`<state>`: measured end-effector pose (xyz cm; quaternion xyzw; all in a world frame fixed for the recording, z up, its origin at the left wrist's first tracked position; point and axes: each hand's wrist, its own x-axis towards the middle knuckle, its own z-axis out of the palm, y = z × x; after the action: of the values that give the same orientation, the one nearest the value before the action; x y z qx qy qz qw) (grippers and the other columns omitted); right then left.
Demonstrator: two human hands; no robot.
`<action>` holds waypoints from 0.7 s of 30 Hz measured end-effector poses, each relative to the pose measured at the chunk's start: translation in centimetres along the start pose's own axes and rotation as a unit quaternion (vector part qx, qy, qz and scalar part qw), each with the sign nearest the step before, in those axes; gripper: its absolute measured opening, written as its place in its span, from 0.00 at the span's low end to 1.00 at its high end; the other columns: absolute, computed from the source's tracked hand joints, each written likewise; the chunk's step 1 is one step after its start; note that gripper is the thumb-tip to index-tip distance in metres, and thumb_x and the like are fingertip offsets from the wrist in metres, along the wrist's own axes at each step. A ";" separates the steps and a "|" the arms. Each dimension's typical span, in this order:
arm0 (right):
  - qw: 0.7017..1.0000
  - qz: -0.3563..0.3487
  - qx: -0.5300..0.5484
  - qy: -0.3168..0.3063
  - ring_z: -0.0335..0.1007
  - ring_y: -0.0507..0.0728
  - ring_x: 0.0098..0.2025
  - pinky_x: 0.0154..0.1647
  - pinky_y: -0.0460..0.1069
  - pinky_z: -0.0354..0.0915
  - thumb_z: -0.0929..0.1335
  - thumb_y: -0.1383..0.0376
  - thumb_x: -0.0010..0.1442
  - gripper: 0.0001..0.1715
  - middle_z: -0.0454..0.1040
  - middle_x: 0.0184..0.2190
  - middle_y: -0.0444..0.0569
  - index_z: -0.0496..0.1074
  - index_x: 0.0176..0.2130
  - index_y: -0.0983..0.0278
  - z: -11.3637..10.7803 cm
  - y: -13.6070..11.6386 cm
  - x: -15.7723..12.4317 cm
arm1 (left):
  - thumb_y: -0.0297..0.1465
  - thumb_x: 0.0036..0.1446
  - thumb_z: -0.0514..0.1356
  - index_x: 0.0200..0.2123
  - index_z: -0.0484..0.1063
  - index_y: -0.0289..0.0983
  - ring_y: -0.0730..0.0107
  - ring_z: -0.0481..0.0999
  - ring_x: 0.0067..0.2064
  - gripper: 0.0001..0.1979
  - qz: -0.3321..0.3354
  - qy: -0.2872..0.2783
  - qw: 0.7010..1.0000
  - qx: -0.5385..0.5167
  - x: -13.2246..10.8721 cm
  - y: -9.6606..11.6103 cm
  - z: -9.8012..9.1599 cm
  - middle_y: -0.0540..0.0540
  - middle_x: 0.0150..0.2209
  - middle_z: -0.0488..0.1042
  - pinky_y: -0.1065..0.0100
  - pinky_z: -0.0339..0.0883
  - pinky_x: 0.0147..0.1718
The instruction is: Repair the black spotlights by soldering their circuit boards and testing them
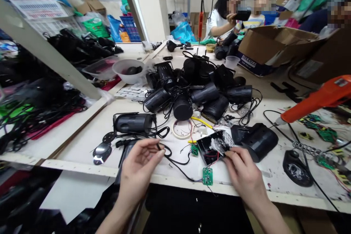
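Note:
My left hand (141, 166) is closed, with the thumb and fingers pinching a thin black cable (175, 161) that loops across the table. My right hand (244, 170) grips the near right edge of an open black housing (205, 150). White material and a perforated silvery sheet (227, 139) show at its opening. A small green circuit board (207, 176) lies at the table's front edge, with thin wires running to it. A second green board (194, 149) is just left of the housing. Right of it rests a black cylindrical lamp-like body (259, 142).
Many black cylindrical units (182, 106) are heaped mid-table. An orange electric screwdriver (315, 98) juts in from the right. A tape roll (181, 128), a white bowl (128, 71) and a cardboard box (274, 47) stand around. Other people (225, 22) sit across the table.

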<state>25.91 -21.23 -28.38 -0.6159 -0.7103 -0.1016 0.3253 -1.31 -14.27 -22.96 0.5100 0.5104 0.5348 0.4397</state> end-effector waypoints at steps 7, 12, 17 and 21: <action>0.998 -0.047 0.022 -0.032 0.73 0.55 0.37 0.38 0.49 0.69 0.64 0.70 0.67 0.06 0.72 0.35 0.49 0.70 0.39 0.62 -0.8 0.3 0.5 | 0.29 0.45 0.72 0.34 0.79 0.38 0.72 0.76 0.33 0.11 0.112 -0.022 0.993 -0.030 3.1 5.4 -0.6 0.50 0.33 0.78 0.73 0.73 0.33; 0.998 -0.025 0.021 -0.046 0.72 0.55 0.36 0.36 0.49 0.68 0.63 0.70 0.68 0.07 0.71 0.36 0.50 0.70 0.38 0.62 -1.1 0.4 0.1 | 0.27 0.51 0.66 0.31 0.80 0.39 0.68 0.77 0.33 0.03 0.134 -0.180 0.972 0.067 1.9 5.3 -0.2 0.48 0.30 0.79 0.69 0.72 0.34; 0.998 -0.030 0.011 -0.056 0.74 0.55 0.38 0.38 0.48 0.70 0.63 0.71 0.67 0.09 0.72 0.38 0.51 0.72 0.42 0.63 -1.7 0.9 -0.4 | 0.27 0.61 0.59 0.40 0.80 0.38 0.66 0.79 0.38 0.09 0.134 -0.314 0.922 0.183 -2.5 1.0 0.9 0.44 0.36 0.81 0.67 0.73 0.38; 1.000 -0.005 0.028 -0.008 0.75 0.55 0.37 0.39 0.48 0.71 0.63 0.73 0.65 0.11 0.74 0.37 0.49 0.72 0.43 0.61 -3.2 -0.9 0.1 | 0.26 0.62 0.57 0.50 0.76 0.41 0.61 0.79 0.44 0.15 0.145 -0.319 0.913 0.209 -5.6 -1.0 1.1 0.43 0.43 0.80 0.61 0.74 0.44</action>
<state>26.16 -23.09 -25.63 -0.6037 -0.7185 -0.0785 0.3365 0.28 -19.61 -24.59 0.8020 0.3638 0.2824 0.3803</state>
